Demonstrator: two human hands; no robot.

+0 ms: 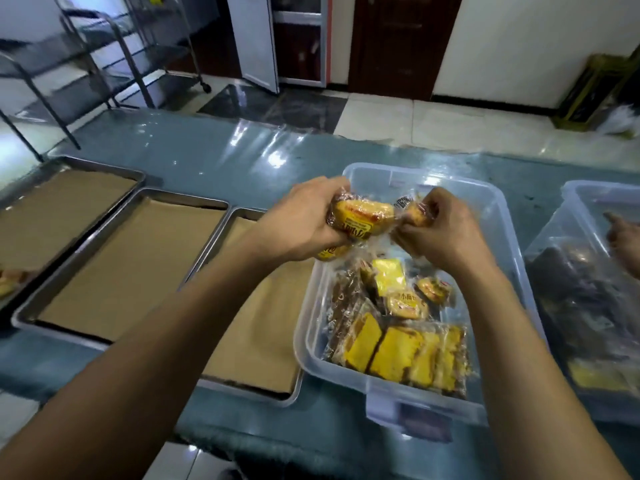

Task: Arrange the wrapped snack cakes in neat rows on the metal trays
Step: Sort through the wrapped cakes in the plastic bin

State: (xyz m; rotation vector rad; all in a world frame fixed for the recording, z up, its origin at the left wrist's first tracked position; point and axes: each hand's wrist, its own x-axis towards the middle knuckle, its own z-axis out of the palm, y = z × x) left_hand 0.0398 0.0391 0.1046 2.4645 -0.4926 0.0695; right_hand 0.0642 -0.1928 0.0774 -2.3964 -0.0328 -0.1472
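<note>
Item: wrapped cakes, several gathered in both hands above the far-left corner of the bin [512, 258]. Left hand [298, 226] curled around a cake [363, 214], a second packet tucked beneath, fingers wrapped tight on the film. Right hand [438, 233] knuckles-up, fingertips pinching a small cake [415, 214] by its wrapper. Both forearms reached forward, wrists nearly meeting. More cakes lay loose in the bin's near half. Three paper-lined trays left of the bin; the nearest tray [263, 389], touching the bin, bare. Advice, as judgement: separate the packets before setting down, carry them left to the tray's far edge, lay labels up, edges parallel, starting a straight row.
</note>
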